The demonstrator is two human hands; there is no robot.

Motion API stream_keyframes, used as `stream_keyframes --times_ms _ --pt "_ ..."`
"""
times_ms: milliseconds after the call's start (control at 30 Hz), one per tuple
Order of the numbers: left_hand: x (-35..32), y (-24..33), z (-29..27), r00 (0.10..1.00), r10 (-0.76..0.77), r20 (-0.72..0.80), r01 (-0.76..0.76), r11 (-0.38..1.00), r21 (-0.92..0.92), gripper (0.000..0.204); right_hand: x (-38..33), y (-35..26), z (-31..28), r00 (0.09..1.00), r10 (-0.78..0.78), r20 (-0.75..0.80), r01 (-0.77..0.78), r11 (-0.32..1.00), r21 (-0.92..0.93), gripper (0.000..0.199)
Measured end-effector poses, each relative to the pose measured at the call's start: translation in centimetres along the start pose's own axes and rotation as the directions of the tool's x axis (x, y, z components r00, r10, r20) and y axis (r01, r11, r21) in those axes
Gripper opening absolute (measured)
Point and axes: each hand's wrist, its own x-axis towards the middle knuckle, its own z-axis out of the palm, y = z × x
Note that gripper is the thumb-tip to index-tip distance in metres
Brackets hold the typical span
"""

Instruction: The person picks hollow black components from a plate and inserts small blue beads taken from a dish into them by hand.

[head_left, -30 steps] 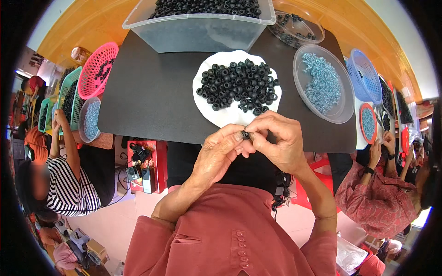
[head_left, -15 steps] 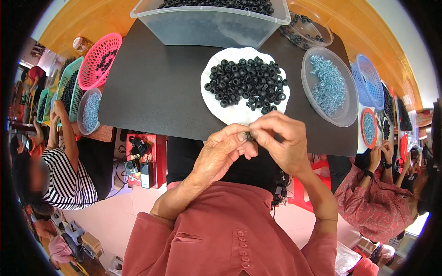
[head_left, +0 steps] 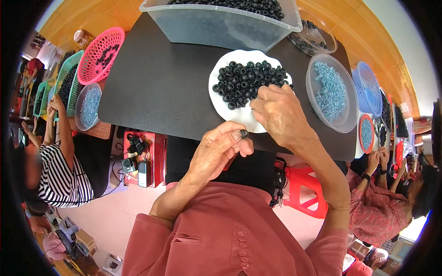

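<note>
My left hand [head_left: 218, 149] is closed in front of the table's near edge. Between its thumb and fingers it pinches a small black ring-shaped part [head_left: 244, 134]. Over the right side of a white scalloped plate [head_left: 218, 103] is my right hand [head_left: 282, 112], its fingers bent together at the edge of a heap of black ring-shaped parts [head_left: 244, 83]. Whatever its fingertips hold, if anything, is hidden. To the right of the plate stands a clear round tub of pale blue small pieces [head_left: 330, 87].
A large clear bin [head_left: 221, 27] of black parts stands at the table's back, beside a clear round container [head_left: 317, 41]. A pink basket [head_left: 99, 55] is at left, a blue basket [head_left: 368, 89] at right. Co-workers sit on both sides. A red stool [head_left: 306, 193] stands below the table.
My right hand has left my left hand and moved forward and right onto the plate's heap. The left hand keeps the black part. The whole view has shifted slightly.
</note>
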Motion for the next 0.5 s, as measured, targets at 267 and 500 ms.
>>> stream_keyframes --times_ms 267,500 --pt "0.1 0.1 -0.2 1.0 0.021 -0.007 -0.02 1.0 0.002 0.023 0.2 0.1 0.1 0.998 -0.067 -0.019 0.066 0.997 -0.051 0.008" --pt "0.0 0.3 0.0 1.0 0.018 -0.024 -0.017 0.999 0.04 0.023 -1.3 -1.0 -0.9 0.939 0.319 0.127 -0.313 0.644 0.698 0.012"
